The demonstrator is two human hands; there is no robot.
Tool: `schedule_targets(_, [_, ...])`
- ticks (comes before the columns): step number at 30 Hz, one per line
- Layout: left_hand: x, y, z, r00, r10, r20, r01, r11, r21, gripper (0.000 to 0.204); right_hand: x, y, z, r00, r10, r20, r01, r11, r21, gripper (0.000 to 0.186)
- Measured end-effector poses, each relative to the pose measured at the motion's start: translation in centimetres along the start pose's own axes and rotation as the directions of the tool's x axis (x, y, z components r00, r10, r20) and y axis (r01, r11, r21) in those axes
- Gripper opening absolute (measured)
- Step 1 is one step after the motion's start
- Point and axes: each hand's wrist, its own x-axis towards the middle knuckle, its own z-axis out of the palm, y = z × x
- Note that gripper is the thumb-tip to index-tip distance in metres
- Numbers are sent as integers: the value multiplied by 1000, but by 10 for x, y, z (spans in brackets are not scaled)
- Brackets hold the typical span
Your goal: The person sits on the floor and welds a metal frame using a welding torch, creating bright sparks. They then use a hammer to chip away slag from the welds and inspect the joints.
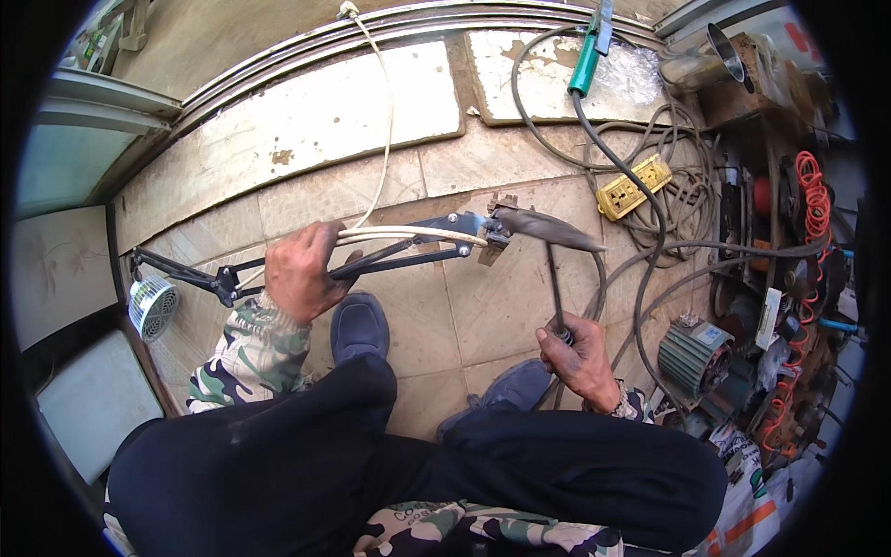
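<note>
My left hand (302, 269) is closed round a black jointed arm (427, 259) with white cables (418, 232) along it. A white caged lamp head (153, 306) hangs from the arm's left end. At its right end is a rough metal bracket (497, 243). My right hand (582, 357) is closed round the dark handle of a hammer-like tool (557, 292). The tool's long grey head is smeared by motion and lies over or beside the bracket; whether they touch I cannot tell.
A green-handled welding holder (585, 56) lies on a white slab near the sliding-door track. A yellow power strip (634, 187) sits among coiled cables (682, 148). At right are a green motor (694, 357), red coiled hose (809, 204) and cluttered machinery. My shoes rest on tiles (492, 306).
</note>
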Motion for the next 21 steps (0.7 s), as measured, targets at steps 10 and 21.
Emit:
schedule_targets(10, [0, 0, 0, 1000, 3, -3, -3, 1000, 7, 35, 0, -5, 1, 999, 49, -22, -48, 999, 17, 26])
schedule_targets(21, [1, -1, -1, 1000, 0, 6, 0, 1000, -14, 34, -1, -3, 3, 999, 34, -18, -32, 995, 95, 25])
